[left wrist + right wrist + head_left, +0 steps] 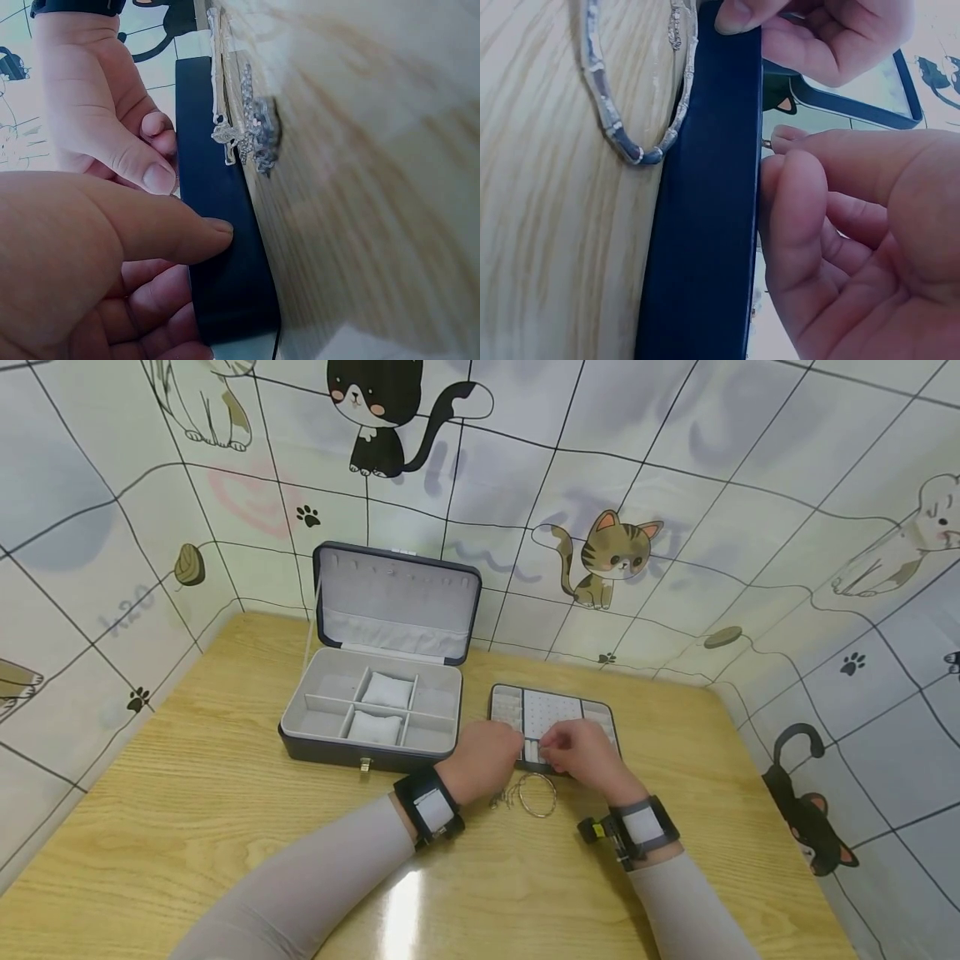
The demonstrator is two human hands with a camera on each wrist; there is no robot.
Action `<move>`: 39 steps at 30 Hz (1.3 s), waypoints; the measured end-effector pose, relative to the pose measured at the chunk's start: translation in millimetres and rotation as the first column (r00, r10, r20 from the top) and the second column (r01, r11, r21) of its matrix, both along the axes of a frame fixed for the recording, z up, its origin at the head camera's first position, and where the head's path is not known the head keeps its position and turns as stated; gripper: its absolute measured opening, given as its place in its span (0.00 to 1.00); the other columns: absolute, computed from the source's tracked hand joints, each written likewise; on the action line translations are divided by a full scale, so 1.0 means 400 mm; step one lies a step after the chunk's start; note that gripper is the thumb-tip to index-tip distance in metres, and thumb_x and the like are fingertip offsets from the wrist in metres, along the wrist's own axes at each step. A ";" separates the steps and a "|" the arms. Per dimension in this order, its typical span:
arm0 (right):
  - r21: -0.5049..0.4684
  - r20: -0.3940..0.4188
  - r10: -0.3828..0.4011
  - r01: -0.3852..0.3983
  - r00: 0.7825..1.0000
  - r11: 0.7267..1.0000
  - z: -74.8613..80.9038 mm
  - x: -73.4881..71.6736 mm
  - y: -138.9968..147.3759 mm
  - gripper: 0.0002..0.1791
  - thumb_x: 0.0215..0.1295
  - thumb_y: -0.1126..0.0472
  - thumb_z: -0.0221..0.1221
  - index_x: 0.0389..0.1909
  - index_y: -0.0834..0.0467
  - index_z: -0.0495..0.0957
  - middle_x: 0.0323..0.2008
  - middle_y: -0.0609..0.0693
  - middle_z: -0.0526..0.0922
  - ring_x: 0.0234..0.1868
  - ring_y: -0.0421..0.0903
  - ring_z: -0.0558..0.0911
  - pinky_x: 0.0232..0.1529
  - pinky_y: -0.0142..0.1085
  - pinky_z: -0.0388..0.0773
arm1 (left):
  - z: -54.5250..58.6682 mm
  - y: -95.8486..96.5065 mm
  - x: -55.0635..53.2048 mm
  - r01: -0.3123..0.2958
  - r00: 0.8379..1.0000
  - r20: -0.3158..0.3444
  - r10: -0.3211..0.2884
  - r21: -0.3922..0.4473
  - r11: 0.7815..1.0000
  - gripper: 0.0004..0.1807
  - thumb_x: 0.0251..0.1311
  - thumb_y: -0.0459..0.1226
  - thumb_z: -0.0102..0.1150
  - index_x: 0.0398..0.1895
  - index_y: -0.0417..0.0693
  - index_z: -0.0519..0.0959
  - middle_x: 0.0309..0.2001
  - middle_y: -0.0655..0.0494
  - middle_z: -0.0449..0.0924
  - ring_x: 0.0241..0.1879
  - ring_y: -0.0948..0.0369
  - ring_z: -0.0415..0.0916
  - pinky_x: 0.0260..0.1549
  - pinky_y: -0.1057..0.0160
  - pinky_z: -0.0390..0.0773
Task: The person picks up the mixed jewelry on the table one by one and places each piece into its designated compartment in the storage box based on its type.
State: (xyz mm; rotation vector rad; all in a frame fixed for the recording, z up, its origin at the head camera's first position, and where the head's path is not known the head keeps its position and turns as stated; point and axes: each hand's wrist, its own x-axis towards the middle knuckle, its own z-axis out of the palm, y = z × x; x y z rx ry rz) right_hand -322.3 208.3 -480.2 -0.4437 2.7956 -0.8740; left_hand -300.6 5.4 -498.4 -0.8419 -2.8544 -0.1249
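A shallow jewelry tray (551, 714) with a dotted middle panel and dark blue sides lies on the table. My left hand (480, 760) grips its left front corner; in the left wrist view the thumb presses the dark front side (232, 281) while the fingers curl by its top edge. Over the front ring slots is my right hand (588, 760), thumb and forefinger pinching a small metal piece of jewelry (767, 143), mostly hidden by the fingertips. A bangle (615, 131) lies just in front of the tray, beside a clump of silvery chain jewelry (262, 139).
Left of the tray stands an open jewelry box (322, 750), its lid (397, 602) tilted back near the wall. Two white cushions (386, 691) sit in its compartments. A cat-patterned wall covering (480, 510) closes off the back and sides of the wooden table (187, 793).
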 end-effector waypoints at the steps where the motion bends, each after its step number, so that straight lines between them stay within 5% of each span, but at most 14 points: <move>1: 0.002 -0.008 0.002 -0.002 1.000 1.000 -0.001 0.001 -0.001 0.02 0.67 0.64 0.69 0.39 0.56 0.88 0.29 0.47 0.88 0.26 0.42 0.83 0.32 0.36 0.81 | 0.000 0.000 0.000 0.000 1.000 -0.001 0.000 0.000 1.000 0.03 0.67 0.36 0.64 0.35 0.53 0.86 0.31 0.57 0.86 0.30 0.59 0.82 0.23 0.58 0.80; 15: 0.026 -0.102 -0.013 0.016 0.995 1.000 -0.018 0.000 -0.013 0.05 0.64 0.64 0.72 0.33 0.53 0.85 0.29 0.46 0.87 0.27 0.41 0.82 0.30 0.34 0.81 | -0.001 -0.002 -0.001 0.009 1.000 0.000 -0.009 -0.006 1.000 0.03 0.68 0.37 0.63 0.38 0.53 0.86 0.32 0.57 0.86 0.32 0.59 0.83 0.25 0.59 0.80; 39: 0.059 -0.152 0.025 -0.016 0.988 0.998 -0.022 -0.005 -0.012 0.03 0.62 0.66 0.69 0.34 0.57 0.89 0.29 0.47 0.88 0.31 0.42 0.80 0.37 0.37 0.79 | -0.001 -0.004 -0.002 0.007 1.000 -0.009 -0.008 -0.013 1.000 0.03 0.69 0.38 0.63 0.36 0.54 0.85 0.31 0.58 0.86 0.30 0.59 0.82 0.21 0.61 0.77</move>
